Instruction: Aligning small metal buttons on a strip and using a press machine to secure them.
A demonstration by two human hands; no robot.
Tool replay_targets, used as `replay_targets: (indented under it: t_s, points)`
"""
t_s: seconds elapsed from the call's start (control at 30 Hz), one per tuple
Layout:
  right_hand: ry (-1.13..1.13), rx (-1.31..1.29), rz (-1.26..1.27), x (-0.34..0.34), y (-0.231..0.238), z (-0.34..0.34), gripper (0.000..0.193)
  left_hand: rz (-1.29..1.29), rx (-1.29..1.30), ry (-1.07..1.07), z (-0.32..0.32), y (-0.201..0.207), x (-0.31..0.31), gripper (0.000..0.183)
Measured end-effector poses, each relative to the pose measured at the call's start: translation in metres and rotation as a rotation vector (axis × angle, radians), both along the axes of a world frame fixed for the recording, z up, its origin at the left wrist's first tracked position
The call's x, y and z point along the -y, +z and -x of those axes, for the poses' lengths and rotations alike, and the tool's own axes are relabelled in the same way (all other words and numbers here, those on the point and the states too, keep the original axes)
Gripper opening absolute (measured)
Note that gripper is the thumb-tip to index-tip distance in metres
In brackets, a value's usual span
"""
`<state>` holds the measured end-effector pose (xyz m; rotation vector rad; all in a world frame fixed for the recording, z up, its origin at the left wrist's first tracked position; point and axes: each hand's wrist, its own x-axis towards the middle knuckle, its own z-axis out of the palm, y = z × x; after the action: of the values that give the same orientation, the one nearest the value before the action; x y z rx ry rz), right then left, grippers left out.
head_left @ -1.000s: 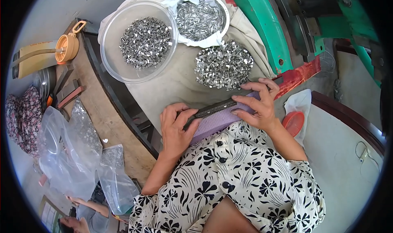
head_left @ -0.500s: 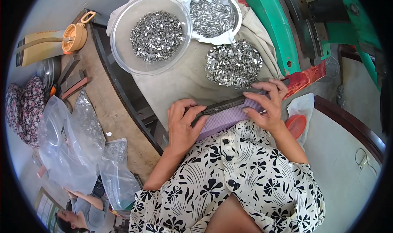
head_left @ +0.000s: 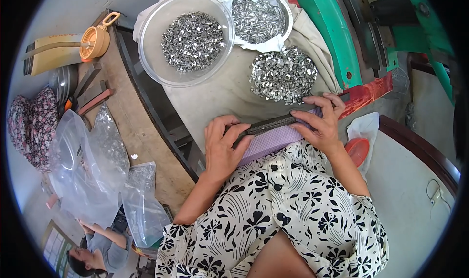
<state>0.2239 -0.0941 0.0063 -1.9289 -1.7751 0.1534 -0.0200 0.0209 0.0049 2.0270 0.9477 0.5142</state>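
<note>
1. Pale cloth (head_left: 215,96): spread under the containers. Against one second earlier, it and its load sit further right in view; the arrangement matches.
2. Green machine frame (head_left: 323,36): beyond the cloth's right side, shifted the same way in view.
3. Clear plastic tub (head_left: 150,48): upper left of the cloth, holding small metal pieces (head_left: 193,41); no change in its contents could be made out.
4. Metal bowl (head_left: 289,21): just beside the tub, lined in white, holding slender bright pieces (head_left: 259,20).
5. Pile of metal chips (head_left: 283,75): loose on the cloth, near the right hand; outline much as before.
6. Left hand (head_left: 222,143): thumb and forefinger drawn close, pinching the bar's left end; grip unchanged.
7. Right hand (head_left: 321,122): fingers spread, forefinger on the bar's right part, thumb below toward the pad; grip also much the same.
8. Purple gridded pad (head_left: 268,142): before the torso, along the bar's near side.
9. Dark bar (head_left: 271,124): between both hands, right end angled away from the body, tilt little altered. Fine detail along it cannot be read.
</note>
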Motion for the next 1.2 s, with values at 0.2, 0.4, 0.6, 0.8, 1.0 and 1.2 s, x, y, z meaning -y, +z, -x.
replay_targets:
  t_s: [0.2, 0.4, 0.6, 0.8, 1.0, 1.2]
  points:
    - [0.066, 0.044, -0.061, 0.005, 0.000, -0.003, 0.031, -0.041, -0.013, -0.021, 0.003, 0.002, 0.005, 0.032]
    - [0.026, 0.005, 0.028, -0.002, 0.014, 0.001, 0.030, -0.067, -0.044, -0.026, 0.002, 0.002, 0.006, 0.032]
    - [0.149, 0.021, -0.113, -0.023, 0.026, 0.028, 0.021, -0.043, -0.042, -0.016, 0.001, 0.001, 0.005, 0.031]
    - [0.372, 0.244, 0.047, -0.051, 0.033, 0.053, 0.014, -0.023, -0.033, -0.008, 0.001, 0.002, 0.004, 0.032]
    - [0.432, 0.169, 0.141, -0.068, 0.039, 0.056, 0.007, -0.029, -0.038, -0.022, 0.001, 0.003, 0.002, 0.034]
    - [0.223, -0.079, 0.166, -0.087, 0.030, 0.025, 0.012, 0.015, -0.019, -0.027, 0.003, 0.003, 0.002, 0.034]
